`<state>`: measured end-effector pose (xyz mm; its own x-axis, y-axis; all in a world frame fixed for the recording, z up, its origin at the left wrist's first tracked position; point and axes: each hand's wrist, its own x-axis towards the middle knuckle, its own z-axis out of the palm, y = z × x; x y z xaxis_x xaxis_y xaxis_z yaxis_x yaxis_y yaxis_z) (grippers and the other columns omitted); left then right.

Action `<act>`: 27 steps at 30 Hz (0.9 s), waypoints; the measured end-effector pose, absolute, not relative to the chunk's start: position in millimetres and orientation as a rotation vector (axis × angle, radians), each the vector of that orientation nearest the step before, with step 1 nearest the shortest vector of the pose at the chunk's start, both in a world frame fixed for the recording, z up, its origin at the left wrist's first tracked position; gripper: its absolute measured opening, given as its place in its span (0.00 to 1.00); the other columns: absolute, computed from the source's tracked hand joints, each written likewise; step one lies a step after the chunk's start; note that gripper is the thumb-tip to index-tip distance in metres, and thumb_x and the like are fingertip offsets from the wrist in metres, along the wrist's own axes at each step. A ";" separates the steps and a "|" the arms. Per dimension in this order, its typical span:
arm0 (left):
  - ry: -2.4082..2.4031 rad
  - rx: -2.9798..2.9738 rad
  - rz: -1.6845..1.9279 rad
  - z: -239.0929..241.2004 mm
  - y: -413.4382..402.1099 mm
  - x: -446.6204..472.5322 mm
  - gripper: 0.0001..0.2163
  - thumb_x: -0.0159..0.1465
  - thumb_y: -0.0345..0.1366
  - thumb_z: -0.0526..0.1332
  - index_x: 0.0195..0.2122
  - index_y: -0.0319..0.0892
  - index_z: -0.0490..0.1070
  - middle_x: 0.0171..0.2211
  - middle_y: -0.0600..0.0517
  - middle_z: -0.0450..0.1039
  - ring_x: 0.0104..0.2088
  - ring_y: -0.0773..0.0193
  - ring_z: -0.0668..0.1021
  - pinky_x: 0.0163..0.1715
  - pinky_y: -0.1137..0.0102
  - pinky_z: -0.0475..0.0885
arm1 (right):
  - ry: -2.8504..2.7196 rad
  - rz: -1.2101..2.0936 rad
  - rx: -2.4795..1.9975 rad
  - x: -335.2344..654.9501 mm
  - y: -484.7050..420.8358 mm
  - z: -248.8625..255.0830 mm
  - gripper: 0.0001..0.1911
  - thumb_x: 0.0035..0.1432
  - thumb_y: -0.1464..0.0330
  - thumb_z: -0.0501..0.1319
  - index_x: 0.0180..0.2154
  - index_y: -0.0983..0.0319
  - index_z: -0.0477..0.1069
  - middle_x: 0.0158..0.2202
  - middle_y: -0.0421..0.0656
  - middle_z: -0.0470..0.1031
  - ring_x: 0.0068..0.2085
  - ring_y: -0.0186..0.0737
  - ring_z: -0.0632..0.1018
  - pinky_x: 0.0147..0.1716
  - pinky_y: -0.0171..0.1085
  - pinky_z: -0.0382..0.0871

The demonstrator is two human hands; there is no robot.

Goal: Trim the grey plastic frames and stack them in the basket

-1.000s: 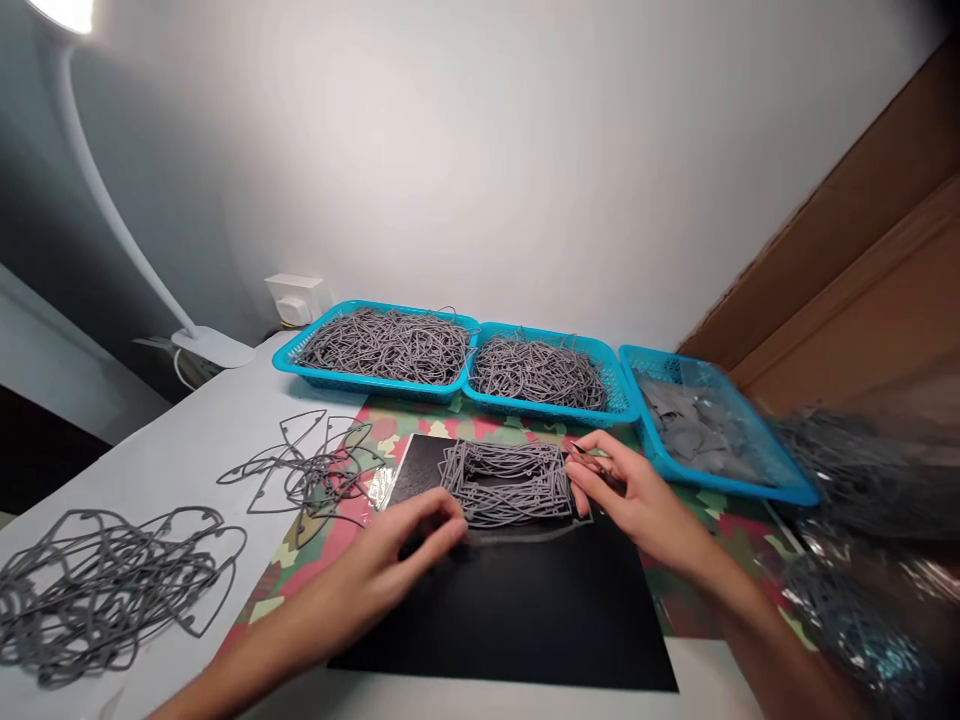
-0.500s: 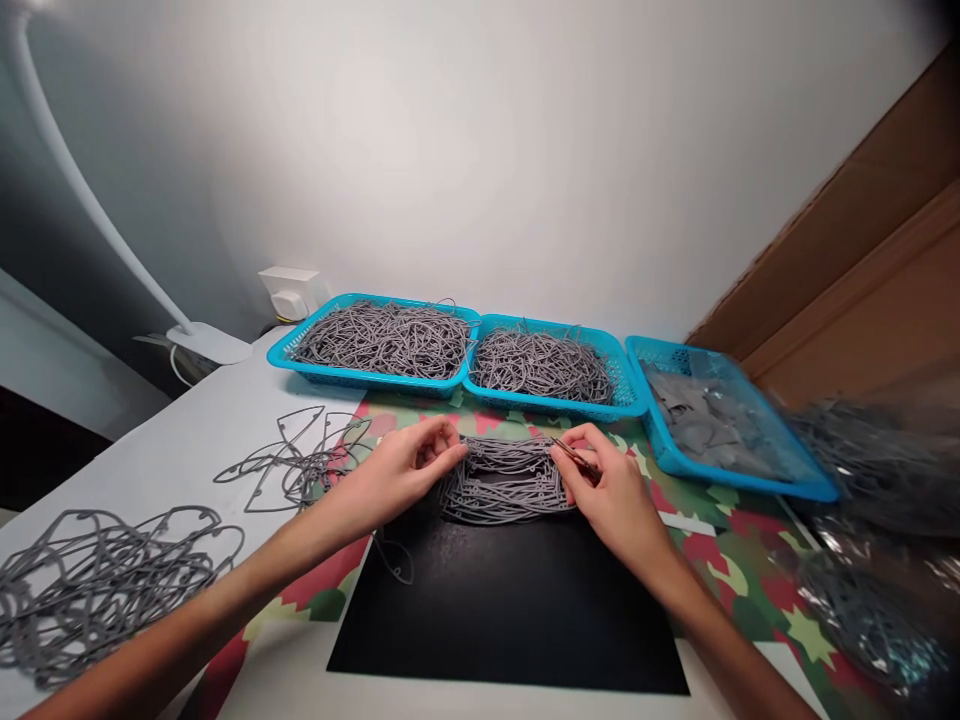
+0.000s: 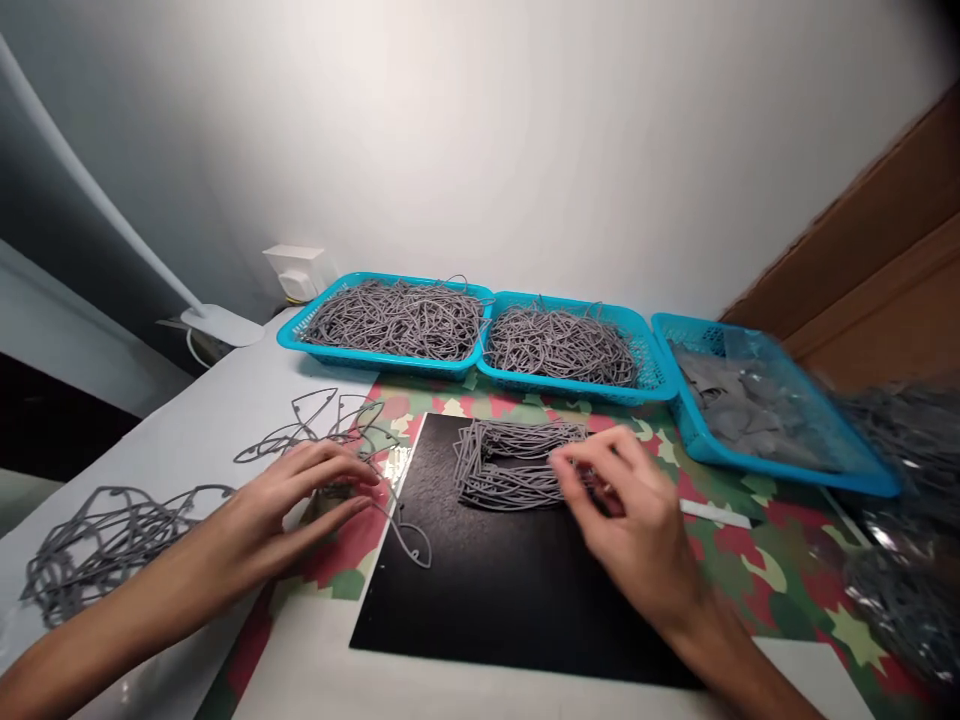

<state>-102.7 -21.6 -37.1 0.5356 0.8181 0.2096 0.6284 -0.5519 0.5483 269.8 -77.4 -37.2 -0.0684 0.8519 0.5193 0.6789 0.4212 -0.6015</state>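
My left hand (image 3: pixel 300 505) is open, thumb apart from the fingers, over the near side of a small tangle of thin grey rubbery loops (image 3: pixel 319 430). One loop (image 3: pixel 412 545) trails from beside its fingertips onto the black mat (image 3: pixel 480 600). My right hand (image 3: pixel 630 500) is closed, fingertips pinched at the right end of a stack of grey loops (image 3: pixel 517 490) laid as a rough rectangle on the mat. Slim dark tweezers sit in this hand, now mostly hidden by the fingers.
Two blue baskets (image 3: pixel 375 362) (image 3: pixel 577 388) heaped with grey loops stand along the wall. A third blue basket (image 3: pixel 795 480) holds clear bags with grey pieces. Another loop pile (image 3: pixel 112 540) lies at left. A lamp (image 3: pixel 225 325), a white strip (image 3: pixel 716 514) and bagged loops (image 3: pixel 900 600) are around.
My left hand has left the stack and moved left and nearer to me, opening over the loose loops. My right hand stays at the stack's right end. The view has shifted slightly.
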 end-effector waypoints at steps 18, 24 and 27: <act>1.406 2.363 0.907 -74.5 -69.5 -140.1 0.12 0.78 0.52 0.61 0.53 0.58 0.82 0.51 0.50 0.82 0.52 0.48 0.83 0.52 0.59 0.80 | -2.390 0.125 -1.212 172.3 -102.1 -78.7 0.17 0.67 0.86 0.51 0.44 0.59 0.68 0.39 0.44 0.77 0.31 0.42 0.83 0.24 0.37 0.64; 1.310 2.558 0.850 -71.1 -54.8 -97.7 0.15 0.79 0.40 0.59 0.62 0.55 0.80 0.55 0.47 0.81 0.54 0.50 0.82 0.56 0.59 0.78 | -2.136 0.408 -1.049 192.2 -112.7 -36.6 0.17 0.67 0.82 0.48 0.49 0.56 0.62 0.39 0.42 0.77 0.31 0.38 0.81 0.28 0.32 0.72; 1.245 2.568 0.867 -66.3 -50.4 -85.3 0.13 0.80 0.34 0.57 0.53 0.52 0.83 0.52 0.47 0.81 0.53 0.52 0.81 0.55 0.60 0.78 | -1.997 0.557 -1.084 219.2 -129.1 -19.4 0.12 0.75 0.76 0.49 0.47 0.54 0.64 0.37 0.39 0.76 0.30 0.36 0.78 0.28 0.30 0.72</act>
